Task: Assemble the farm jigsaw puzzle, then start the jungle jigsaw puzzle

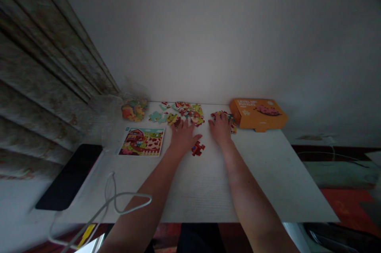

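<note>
My left hand (183,136) lies flat on the white table (268,173) with fingers spread, its fingertips touching a heap of loose colourful puzzle pieces (184,113). A red puzzle piece (198,148) lies just by its thumb. My right hand (220,129) also rests flat and open, fingers reaching onto a small cluster of pieces (224,116) beside the orange puzzle box (257,114). Neither hand grips anything.
A picture card of a farm scene (142,141) lies left of my left hand. A clear plastic bag with pieces (134,109) sits at the back left. A dark phone (70,175) and a white cable (119,199) lie at the left front. Curtains hang on the left.
</note>
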`<state>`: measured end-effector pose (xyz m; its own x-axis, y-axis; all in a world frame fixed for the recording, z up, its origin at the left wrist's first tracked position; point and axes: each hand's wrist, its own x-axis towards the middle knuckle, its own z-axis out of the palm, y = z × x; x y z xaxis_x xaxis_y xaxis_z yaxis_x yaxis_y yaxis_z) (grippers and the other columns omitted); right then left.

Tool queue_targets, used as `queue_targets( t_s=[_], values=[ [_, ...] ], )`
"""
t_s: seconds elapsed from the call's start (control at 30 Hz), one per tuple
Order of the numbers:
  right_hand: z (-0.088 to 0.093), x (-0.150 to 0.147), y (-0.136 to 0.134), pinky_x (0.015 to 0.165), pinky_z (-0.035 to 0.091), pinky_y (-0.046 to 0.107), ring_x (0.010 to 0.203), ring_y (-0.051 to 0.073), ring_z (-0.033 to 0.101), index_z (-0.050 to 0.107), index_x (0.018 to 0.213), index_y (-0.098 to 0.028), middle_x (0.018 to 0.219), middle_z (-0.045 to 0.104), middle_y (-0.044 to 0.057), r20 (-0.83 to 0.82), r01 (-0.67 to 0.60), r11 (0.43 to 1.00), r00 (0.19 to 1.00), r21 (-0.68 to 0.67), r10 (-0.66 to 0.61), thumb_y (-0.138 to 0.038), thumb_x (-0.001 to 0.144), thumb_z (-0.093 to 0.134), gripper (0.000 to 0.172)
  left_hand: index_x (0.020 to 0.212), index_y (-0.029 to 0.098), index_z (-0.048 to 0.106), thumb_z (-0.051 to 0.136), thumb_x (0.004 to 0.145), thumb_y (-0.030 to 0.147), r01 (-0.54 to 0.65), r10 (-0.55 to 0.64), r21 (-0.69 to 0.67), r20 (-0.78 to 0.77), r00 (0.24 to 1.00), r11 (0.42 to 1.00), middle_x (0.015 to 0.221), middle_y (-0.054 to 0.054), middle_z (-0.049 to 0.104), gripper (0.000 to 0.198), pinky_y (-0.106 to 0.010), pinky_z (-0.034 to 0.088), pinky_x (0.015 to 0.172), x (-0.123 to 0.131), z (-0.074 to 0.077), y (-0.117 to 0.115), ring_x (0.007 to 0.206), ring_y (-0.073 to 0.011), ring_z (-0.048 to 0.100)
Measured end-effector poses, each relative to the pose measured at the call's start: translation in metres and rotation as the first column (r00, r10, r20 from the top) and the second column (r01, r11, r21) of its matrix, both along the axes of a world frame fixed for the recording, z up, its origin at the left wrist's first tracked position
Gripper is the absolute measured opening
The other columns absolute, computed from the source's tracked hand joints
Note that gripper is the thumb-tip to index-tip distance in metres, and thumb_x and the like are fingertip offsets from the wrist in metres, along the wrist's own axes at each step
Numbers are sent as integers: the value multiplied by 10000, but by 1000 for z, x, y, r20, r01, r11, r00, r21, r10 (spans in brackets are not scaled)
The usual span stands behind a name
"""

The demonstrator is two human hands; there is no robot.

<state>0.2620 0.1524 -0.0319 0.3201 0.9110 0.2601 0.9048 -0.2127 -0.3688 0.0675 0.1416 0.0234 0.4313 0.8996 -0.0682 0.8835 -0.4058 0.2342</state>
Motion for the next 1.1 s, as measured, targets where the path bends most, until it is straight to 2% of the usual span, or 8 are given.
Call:
queue_targets(
  t_s=[0.13,0.3,0.4,0.53,0.73,0.83,0.93,1.1],
  values=[
    [-1,4,7,1135,346,532,1274,308,537,690,1098,-210,1276,647,151,-113,-229,972,966,59,234,-253,936,552,217,1581,213,380,483,1010,488,44,-43,-23,21,999,999,1682,-158,258,642,-700,127,1218,-3,-13,2,1557,-371,226],
    [-1,-4,10,1055,456,444,1152,258,601,669,1166,-233,1198,641,98,-279,-373,906,865,203,418,-252,839,679,328,1536,253,458,413,1039,333,93,-109,99,173,979,991,1633,-95,401,505,-562,100,1279,-9,-24,30,1523,-239,340],
    [5,-10,9,1032,474,439,1117,253,613,651,1187,-242,1208,618,86,-323,-320,911,860,260,395,-212,798,698,393,1505,241,506,393,1036,303,-49,25,138,169,985,989,1619,-109,421,487,-539,151,1277,-12,-22,35,1518,-232,345],
    [12,-9,9,1003,494,459,1103,267,618,631,1202,-226,1196,643,91,-405,-160,936,869,314,285,-186,760,693,448,1498,281,513,401,1032,352,-202,197,109,58,979,973,1672,-90,322,485,-657,135,1242,-19,-19,34,1535,-294,302],
    [16,-1,9,637,551,350,689,203,629,606,1245,-192,886,687,49,-653,74,976,754,203,78,-352,770,720,514,1551,235,427,434,1018,461,-299,288,85,114,951,951,1674,-151,291,579,-712,169,1204,-20,-16,42,1541,-367,254],
    [17,-2,8,518,518,305,635,191,635,569,1284,-215,893,686,49,-718,65,977,689,203,104,-436,786,699,560,1413,188,569,517,989,413,-209,182,135,189,965,968,1525,-180,492,483,-533,331,1195,-18,-3,37,1433,-336,435],
    [17,-3,8,492,515,290,632,182,650,522,1312,-240,971,690,60,-748,53,980,655,189,109,-479,804,667,580,1158,192,679,581,958,358,-13,7,24,223,975,1000,1221,-120,669,277,-366,482,1022,-18,10,23,1155,-263,632],
    [17,-4,10,526,519,277,732,191,682,467,1337,-259,1104,681,83,-777,15,983,614,185,137,-475,772,676,640,1112,219,660,670,906,347,120,-61,-166,324,944,979,1005,-42,704,243,-302,510,846,-15,10,8,946,-214,675]
  ],
)
